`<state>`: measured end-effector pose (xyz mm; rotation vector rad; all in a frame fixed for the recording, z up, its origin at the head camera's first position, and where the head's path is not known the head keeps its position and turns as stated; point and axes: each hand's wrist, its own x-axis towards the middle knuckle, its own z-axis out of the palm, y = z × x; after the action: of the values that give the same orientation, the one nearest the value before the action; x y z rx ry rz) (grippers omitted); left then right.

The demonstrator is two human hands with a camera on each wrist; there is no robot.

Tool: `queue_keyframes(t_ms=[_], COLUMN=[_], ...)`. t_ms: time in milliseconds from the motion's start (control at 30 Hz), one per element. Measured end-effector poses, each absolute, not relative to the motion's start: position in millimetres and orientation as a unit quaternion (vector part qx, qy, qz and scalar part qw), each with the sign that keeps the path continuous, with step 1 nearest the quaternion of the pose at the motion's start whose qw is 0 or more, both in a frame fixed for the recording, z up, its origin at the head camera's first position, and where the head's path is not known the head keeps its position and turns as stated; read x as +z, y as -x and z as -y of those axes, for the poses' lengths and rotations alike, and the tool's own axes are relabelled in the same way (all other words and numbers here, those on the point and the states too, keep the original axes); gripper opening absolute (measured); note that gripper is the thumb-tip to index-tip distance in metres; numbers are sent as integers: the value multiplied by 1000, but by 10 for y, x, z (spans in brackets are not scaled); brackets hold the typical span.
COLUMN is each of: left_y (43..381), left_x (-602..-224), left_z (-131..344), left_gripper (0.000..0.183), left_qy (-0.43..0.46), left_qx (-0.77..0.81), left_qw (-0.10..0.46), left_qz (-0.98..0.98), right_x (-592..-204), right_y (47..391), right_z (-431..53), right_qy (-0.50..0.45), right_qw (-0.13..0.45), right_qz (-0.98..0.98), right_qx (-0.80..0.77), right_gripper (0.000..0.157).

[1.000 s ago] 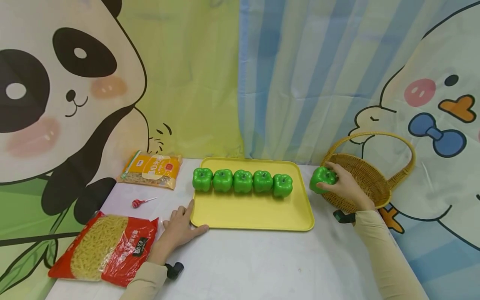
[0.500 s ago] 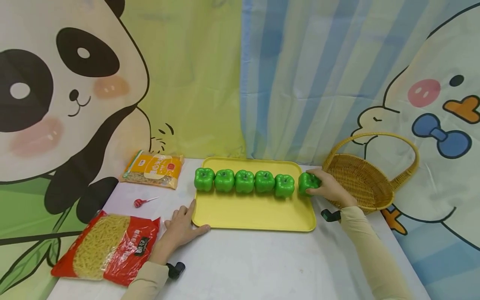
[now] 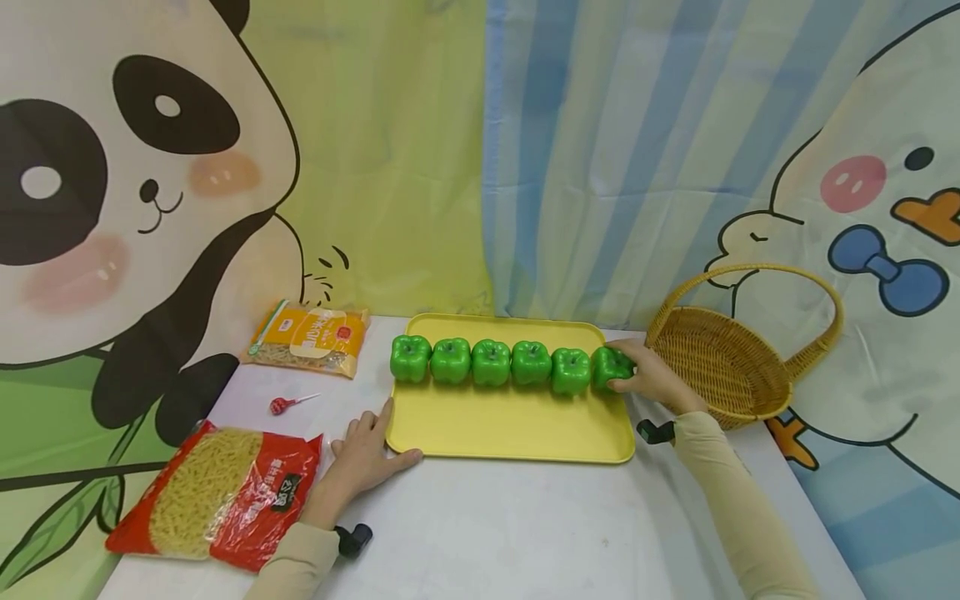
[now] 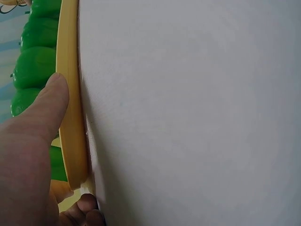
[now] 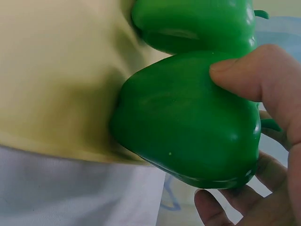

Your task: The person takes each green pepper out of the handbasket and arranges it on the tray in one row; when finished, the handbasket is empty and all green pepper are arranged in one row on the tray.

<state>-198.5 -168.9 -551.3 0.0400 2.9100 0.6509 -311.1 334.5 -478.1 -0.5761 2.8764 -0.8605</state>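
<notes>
My right hand (image 3: 654, 380) holds a green bell pepper (image 5: 188, 122) at the right end of a row on the yellow tray (image 3: 510, 425). In the right wrist view the thumb lies on the pepper's side, with fingers beyond and below it; the pepper touches or nearly touches its neighbour (image 5: 197, 23). Several more green bell peppers (image 3: 491, 363) line the tray's back half, stems up. At the tray's front left corner rests my left hand (image 3: 362, 458). Its thumb (image 4: 55, 101) lies against the rim, while the other fingers are along the left side, partly hidden.
A wicker basket (image 3: 712, 367) with a tall handle stands right of the tray. On the left lie an orange food packet (image 3: 306, 337), a red lollipop (image 3: 281, 405) and a large red bag of pasta (image 3: 217, 496). A printed curtain (image 3: 570, 158) hangs behind the white table (image 3: 525, 533).
My right hand has carried the bell pepper left from beside the basket onto the tray's right end, up to the row. The left hand has stayed at the tray's corner.
</notes>
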Motion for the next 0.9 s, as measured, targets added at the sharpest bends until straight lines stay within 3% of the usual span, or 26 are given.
queue_keyframes(t_ms=[600,900], left_y=[1985,2004], left_x=[-5496,-5519], left_z=[1698,1725], left_gripper=[116,118], left_qy=[-12,-15], left_qx=[216,211], left_qw=[79,73], left_qz=[-973,-975], right_x=[-4800,-4798], right_y=[3048,3033], right_z=[-3265,-3224], right_qy=[163,159], right_qw=[50,43], right_qz=[-949,-947], right_qx=[-264,-277], right_gripper=[85,83])
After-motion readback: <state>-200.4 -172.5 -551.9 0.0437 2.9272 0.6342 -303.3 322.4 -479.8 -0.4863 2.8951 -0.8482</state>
